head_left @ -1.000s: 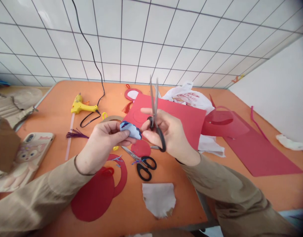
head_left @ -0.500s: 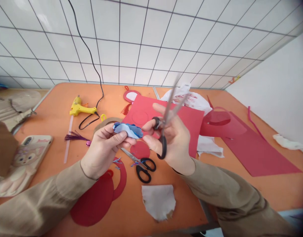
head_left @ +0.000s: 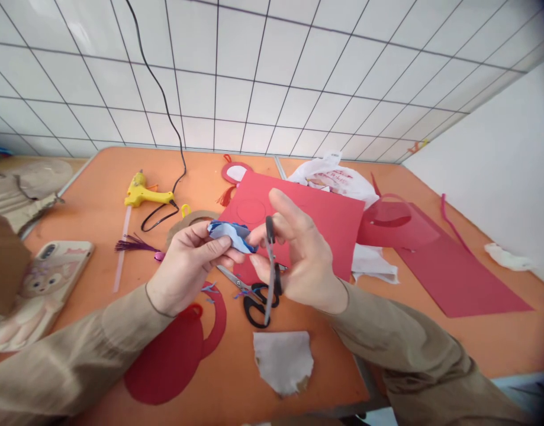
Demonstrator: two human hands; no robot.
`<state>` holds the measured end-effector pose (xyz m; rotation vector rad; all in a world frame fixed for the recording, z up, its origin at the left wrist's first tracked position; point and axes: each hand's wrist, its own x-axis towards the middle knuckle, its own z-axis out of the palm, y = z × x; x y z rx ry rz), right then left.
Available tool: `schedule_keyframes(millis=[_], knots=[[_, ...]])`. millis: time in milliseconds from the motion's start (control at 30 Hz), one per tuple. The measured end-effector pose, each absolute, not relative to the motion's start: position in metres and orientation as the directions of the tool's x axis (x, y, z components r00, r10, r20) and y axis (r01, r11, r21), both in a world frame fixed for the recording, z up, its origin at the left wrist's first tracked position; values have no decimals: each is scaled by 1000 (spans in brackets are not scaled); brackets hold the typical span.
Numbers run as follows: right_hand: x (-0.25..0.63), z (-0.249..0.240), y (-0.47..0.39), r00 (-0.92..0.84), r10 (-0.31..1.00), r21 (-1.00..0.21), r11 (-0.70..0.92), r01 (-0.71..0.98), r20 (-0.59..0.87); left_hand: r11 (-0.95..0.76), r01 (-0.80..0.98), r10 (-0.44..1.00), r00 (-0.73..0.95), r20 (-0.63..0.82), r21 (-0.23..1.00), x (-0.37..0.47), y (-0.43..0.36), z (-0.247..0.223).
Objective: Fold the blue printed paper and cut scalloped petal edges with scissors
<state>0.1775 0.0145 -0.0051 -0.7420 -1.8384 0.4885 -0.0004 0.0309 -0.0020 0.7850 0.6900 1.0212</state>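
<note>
My left hand (head_left: 189, 260) pinches a small blue-and-white layered piece (head_left: 232, 232) with a dark blue ragged edge; whether it is paper or cloth I cannot tell. My right hand (head_left: 305, 257) has scissors (head_left: 270, 284) hung on its fingers, their blades pointing down. Its fingertips touch the right end of the blue piece. Below both hands, a second pair of scissors (head_left: 256, 312) with black handles lies on the table, with small blue scraps around it. A large red disc (head_left: 165, 361) and a red ring (head_left: 218, 325) lie beneath my left forearm.
A yellow glue gun (head_left: 147, 194) with a black cord stands at the back left. Red card (head_left: 329, 219) lies behind my right hand, near a white plastic bag (head_left: 336, 177). A phone (head_left: 45, 290), a purple tassel (head_left: 136, 244) and a whitish scrap (head_left: 284, 360) lie about.
The scissors in my right hand have swung from blades up to blades down. The right fingertips have come onto the blue piece, which my left hand still holds in nearly the same place.
</note>
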Motion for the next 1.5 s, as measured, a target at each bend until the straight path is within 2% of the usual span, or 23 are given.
schedule_keyframes(millis=[200,467,633,733,933,1133,1500], knots=[[179,-6,17,-250,750,-691,661,291,612,271,-486,951,267,-155,831,1,29,1],[181,-4,20,-127,882,-859,471,200,454,241,-486,962,238,-138,840,-3,34,-5],[178,0,21,-225,926,-940,329,88,303,227,-493,964,234,-123,840,-3,35,-8],[171,-2,18,-222,946,-965,255,58,236,211,-497,965,243,-98,842,-2,31,-9],[161,1,12,-120,973,-975,208,77,198,141,-489,969,247,-18,861,1,25,-10],[161,1,8,-75,961,-954,274,120,267,112,-422,972,235,-11,900,1,24,-10],[170,-2,9,-150,873,-827,488,281,464,241,-394,953,270,-139,887,3,22,-2]])
